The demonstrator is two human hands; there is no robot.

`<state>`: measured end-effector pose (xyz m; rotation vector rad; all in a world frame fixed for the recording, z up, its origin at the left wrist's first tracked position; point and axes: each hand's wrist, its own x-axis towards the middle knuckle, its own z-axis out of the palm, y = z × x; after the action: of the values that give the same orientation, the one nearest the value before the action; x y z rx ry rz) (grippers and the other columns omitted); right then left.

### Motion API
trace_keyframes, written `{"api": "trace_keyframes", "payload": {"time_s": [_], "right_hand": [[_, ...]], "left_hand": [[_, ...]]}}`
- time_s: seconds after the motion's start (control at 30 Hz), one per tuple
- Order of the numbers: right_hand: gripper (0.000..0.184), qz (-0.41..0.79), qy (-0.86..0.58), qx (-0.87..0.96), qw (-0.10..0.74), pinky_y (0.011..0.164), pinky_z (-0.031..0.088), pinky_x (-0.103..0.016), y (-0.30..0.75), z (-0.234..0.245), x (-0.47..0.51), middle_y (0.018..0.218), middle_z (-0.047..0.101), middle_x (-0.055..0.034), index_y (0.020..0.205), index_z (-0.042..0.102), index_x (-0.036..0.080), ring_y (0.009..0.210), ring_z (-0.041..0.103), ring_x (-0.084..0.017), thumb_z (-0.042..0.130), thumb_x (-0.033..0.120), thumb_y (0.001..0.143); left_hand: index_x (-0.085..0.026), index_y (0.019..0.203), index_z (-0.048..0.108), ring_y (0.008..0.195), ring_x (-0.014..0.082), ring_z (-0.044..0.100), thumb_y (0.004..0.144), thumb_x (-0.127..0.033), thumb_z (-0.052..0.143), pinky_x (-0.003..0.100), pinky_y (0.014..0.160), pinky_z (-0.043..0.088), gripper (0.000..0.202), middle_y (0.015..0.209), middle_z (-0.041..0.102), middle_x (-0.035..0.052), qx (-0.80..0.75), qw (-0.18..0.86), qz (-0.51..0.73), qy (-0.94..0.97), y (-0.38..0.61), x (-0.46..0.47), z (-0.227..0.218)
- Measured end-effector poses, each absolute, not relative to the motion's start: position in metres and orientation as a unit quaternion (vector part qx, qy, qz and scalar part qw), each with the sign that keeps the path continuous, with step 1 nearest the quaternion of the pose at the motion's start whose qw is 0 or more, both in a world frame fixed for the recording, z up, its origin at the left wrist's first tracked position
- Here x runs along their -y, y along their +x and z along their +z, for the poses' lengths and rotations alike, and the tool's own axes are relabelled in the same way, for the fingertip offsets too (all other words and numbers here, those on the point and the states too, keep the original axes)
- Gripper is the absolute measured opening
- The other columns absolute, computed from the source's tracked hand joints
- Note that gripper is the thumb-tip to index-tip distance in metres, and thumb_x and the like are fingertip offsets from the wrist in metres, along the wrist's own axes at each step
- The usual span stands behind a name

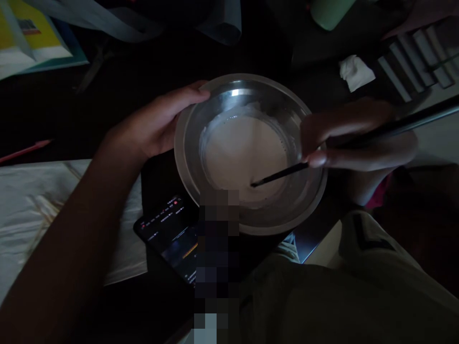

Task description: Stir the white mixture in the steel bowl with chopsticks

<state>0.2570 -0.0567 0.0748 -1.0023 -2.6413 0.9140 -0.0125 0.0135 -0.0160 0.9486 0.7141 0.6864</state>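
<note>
A round steel bowl (pixel 251 81) sits in the middle of a dark surface and holds a pale, milky liquid (pixel 244 153). My left hand (pixel 154 126) grips the bowl's left rim, thumb over the edge. My right hand (pixel 355 138) is closed in a pinch on a long thin dark stick (pixel 283 174). The stick slants down to the left, and its tip dips into the liquid near the bowl's front.
A lit phone (pixel 168 234) lies just in front of the bowl's left side, on white paper (pixel 32 210). A crumpled white tissue (pixel 355 71) and a striped flat object (pixel 412 62) are at the back right. A yellow booklet (pixel 32 38) lies at the back left.
</note>
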Motion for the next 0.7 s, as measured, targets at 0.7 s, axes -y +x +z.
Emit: {"api": "trace_keyframes", "payload": {"time_s": [0.7], "right_hand": [[0.017, 0.226, -0.434, 0.860, 0.145, 0.058, 0.043, -0.019, 0.245, 0.066, 0.056, 0.080, 0.064, 0.0025, 0.086, 0.063, 0.018, 0.069, 0.057, -0.005, 0.063, 0.034, 0.091]], "left_hand": [[-0.008, 0.122, 0.061, 0.065, 0.0048, 0.064, 0.096, -0.015, 0.041, 0.015, 0.068, 0.050, 0.034, 0.085, 0.068, -0.0003, -0.359, 0.760, 0.316, 0.441, -0.012, -0.014, -0.014]]}}
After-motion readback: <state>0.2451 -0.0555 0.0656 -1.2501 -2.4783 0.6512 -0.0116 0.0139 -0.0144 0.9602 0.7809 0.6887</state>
